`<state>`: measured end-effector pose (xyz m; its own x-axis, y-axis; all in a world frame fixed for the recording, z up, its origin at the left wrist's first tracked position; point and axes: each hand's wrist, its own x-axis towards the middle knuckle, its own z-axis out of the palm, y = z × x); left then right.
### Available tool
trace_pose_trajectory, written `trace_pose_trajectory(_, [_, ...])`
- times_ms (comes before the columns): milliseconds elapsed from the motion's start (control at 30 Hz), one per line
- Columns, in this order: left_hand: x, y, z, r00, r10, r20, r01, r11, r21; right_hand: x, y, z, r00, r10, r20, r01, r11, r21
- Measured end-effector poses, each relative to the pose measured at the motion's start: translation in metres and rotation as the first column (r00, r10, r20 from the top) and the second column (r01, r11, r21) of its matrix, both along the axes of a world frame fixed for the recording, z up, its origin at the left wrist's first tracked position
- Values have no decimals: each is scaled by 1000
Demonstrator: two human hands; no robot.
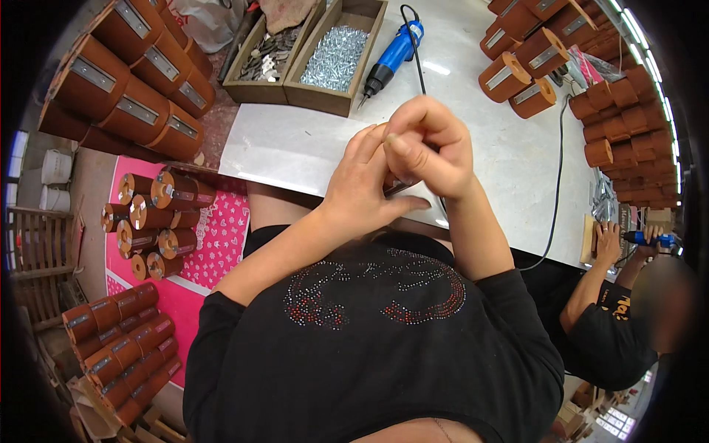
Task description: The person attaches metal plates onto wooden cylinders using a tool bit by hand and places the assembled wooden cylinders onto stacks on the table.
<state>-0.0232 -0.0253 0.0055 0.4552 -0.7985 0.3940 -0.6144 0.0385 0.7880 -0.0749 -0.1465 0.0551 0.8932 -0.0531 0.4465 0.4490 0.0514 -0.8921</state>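
Note:
Both hands meet over the near edge of the white table. My left hand has its fingers curled together and its thumb stretched out toward the right. Above and against it, my right hand is closed, thumb pressed to the curled forefinger in a pinch. A dark sliver of something shows between the palms, but the hands cover it and I cannot make out what it is. Just beyond them lies a blue electric screwdriver with a black nose and cord. A wooden box of small silver screws stands beside it.
Another wooden box holds flat metal pieces. Brown cylinders with metal plates are stacked at left; more cylinders stand far right. Pink patterned cloth carries further cylinders. A black cord crosses the table. A co-worker holds a blue screwdriver at right.

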Motion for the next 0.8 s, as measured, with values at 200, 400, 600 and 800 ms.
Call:
trace_pose_trajectory(200, [14, 2, 9, 953, 2, 302, 30, 994, -101, -22, -2, 13, 954, -185, 237, 165, 981, 99])
trace_pose_trajectory(400, [50, 33, 32, 898, -151, 413, 53, 970, 239, -37, -32, 27, 899, -338, 277, 272, 929, 251])
trace_pose_trajectory(600, [17, 7, 8, 969, 100, 225, -98, 995, -20, -29, -10, 7, 909, -408, 86, 358, 869, 342])
trace_pose_trajectory(800, [15, 6, -2, 955, 188, 230, -141, 969, -203, -8, 0, 2, 935, -339, 106, 283, 890, 357])
